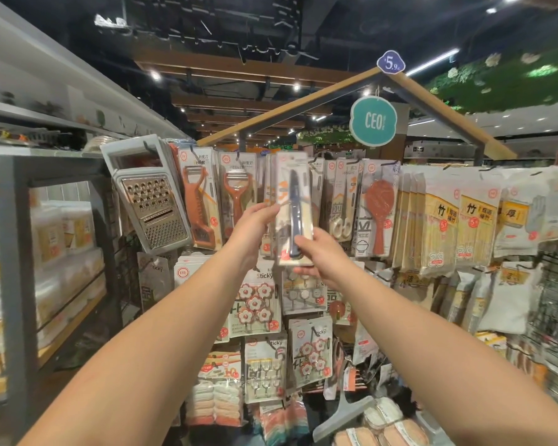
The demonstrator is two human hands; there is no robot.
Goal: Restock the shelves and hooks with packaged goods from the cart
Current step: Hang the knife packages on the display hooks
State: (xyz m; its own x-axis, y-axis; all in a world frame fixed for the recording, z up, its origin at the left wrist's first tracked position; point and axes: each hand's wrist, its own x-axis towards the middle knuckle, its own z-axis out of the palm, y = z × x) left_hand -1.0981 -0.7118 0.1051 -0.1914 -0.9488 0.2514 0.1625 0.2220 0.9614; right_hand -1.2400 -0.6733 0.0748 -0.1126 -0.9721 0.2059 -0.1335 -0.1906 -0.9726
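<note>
— What did the hands hold?
— The right hand (316, 252) pinched the bottom of a packaged knife (294, 209), fingers curled round it. The left hand (255, 220) steadied its side, raised against the top hooks between the peelers (236, 194) and scissors (343, 201).

Can't see the hook at all, the knife pack (293, 209) covers whatever it's going onto, so no telling if the top hole is on a peg or just near one. The right hand (316, 252) pinches the pack's bottom end, and most of its fingers are tucked behind the card. The left hand (255, 220) is at the pack's left edge, fingertips lost behind it. The packs directly behind the grip are mostly blocked. Small print on the knife pack is too blurry to read. Right of the grip, the white bags (525, 214) smear out toward the frame edge. Both arms are cut off at the bottom.
</note>
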